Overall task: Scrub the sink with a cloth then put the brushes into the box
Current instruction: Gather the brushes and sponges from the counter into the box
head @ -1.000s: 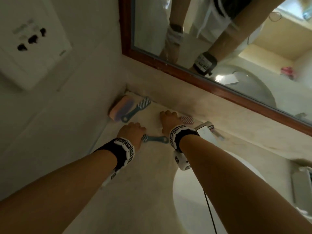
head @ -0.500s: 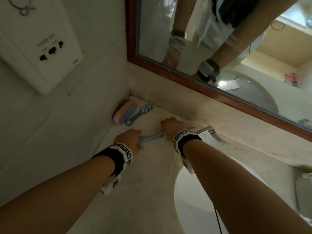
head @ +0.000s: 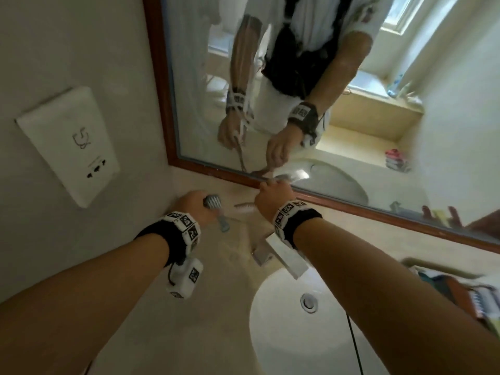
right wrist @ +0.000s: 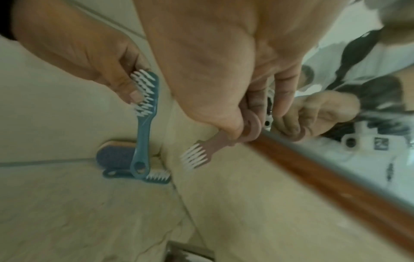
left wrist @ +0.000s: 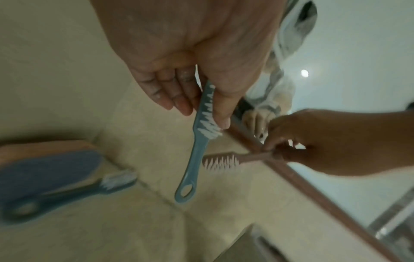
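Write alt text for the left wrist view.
The left hand pinches a blue brush by its bristled head, handle hanging down, while the right hand holds a pink brush beside it. A second blue brush lies on the counter against a blue-topped box.

Blue brush (left wrist: 197, 140) and pink brush (left wrist: 226, 160) now off the counter, one per hand.
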